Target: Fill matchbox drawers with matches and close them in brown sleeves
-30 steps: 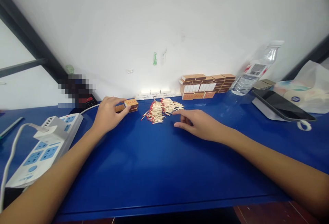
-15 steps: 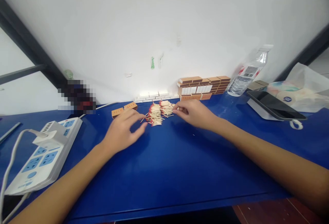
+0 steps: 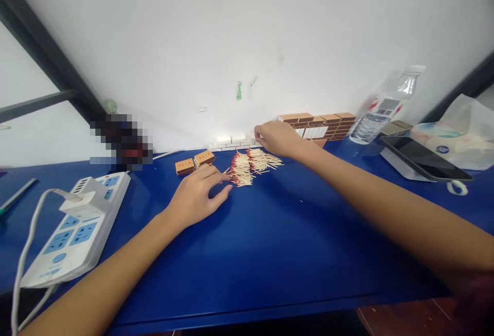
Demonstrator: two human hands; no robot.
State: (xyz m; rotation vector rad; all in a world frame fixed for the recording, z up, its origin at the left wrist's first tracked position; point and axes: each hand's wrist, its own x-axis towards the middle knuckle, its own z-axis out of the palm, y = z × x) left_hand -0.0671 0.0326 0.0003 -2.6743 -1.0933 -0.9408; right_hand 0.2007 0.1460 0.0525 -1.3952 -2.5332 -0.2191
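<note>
While left hand [image 3: 198, 197] rests loosely open, fingertips at the match pile [image 3: 250, 163], right hand [image 3: 276, 138] reaches beyond it, pinching at white trays [image 3: 233, 142]; grip unclear.

No text can be read anywhere. The matchboxes [image 3: 195, 162] at the far middle carry a red print on their tan tops, too small to make out, and so do the fronts of the stacked boxes [image 3: 324, 122] at the far right. The bottle [image 3: 382, 108] further right has a label with a red and white band and a grey block of fine print, all blurred. The white bag [image 3: 447, 140] at the right edge bears a small round blue mark, unreadable. The power strip [image 3: 73, 228] on the near left shows only blue sockets.
</note>
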